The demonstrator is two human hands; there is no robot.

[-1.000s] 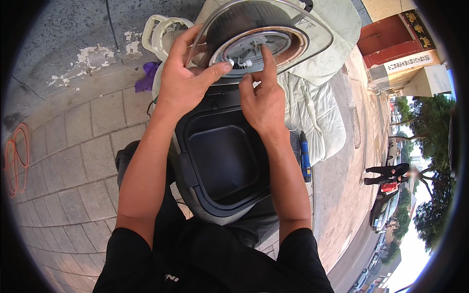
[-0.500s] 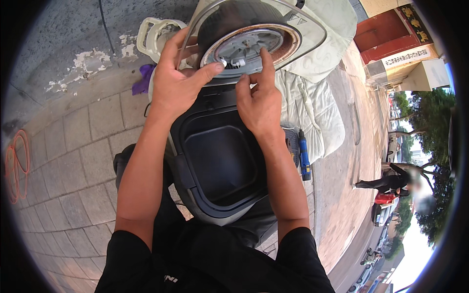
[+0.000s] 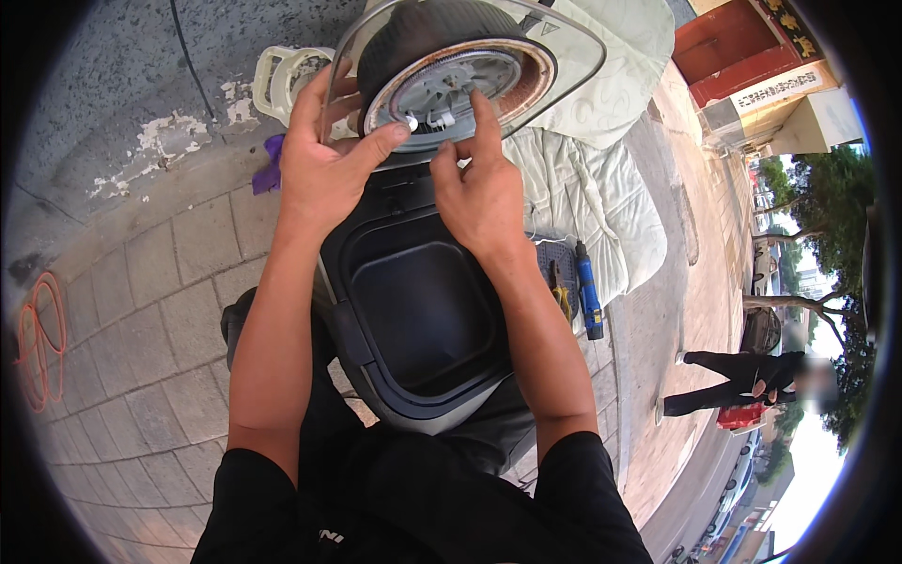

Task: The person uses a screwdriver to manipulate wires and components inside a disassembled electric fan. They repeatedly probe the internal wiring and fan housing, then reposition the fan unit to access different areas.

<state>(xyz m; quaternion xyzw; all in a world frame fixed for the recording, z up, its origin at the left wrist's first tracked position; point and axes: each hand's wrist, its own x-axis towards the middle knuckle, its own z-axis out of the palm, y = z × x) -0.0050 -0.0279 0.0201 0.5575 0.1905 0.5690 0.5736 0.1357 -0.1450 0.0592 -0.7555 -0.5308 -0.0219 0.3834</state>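
In front of me a round fan unit (image 3: 413, 47) stands tilted, with a dark outer wall, a rusty inner rim and a clear-edged cover around it. Inside it sit a grey fan wheel (image 3: 440, 94) and small white fittings. My left hand (image 3: 324, 174) grips the unit's left side, thumb on the lower rim and fingers behind. Reaching to the fan wheel, my right hand (image 3: 477, 183) has its index finger stretched out and the other fingers curled, with nothing visible in them. Below both hands lies the black appliance body with a square black pan (image 3: 423, 310).
Right of the appliance, a blue screwdriver-like tool (image 3: 589, 291) and pliers (image 3: 560, 287) lie by a grey tray. A pale quilted cloth (image 3: 601, 216) spreads behind them. At left are a cream plastic frame (image 3: 272, 89), a purple cloth (image 3: 267, 169) and an orange cord (image 3: 39, 343). A person (image 3: 742, 381) stands at far right.
The view has shifted, so the unit and both hands sit slightly further left. My hands keep nearly the same pose. Pliers now show beside the blue tool, and the person's legs are further apart.
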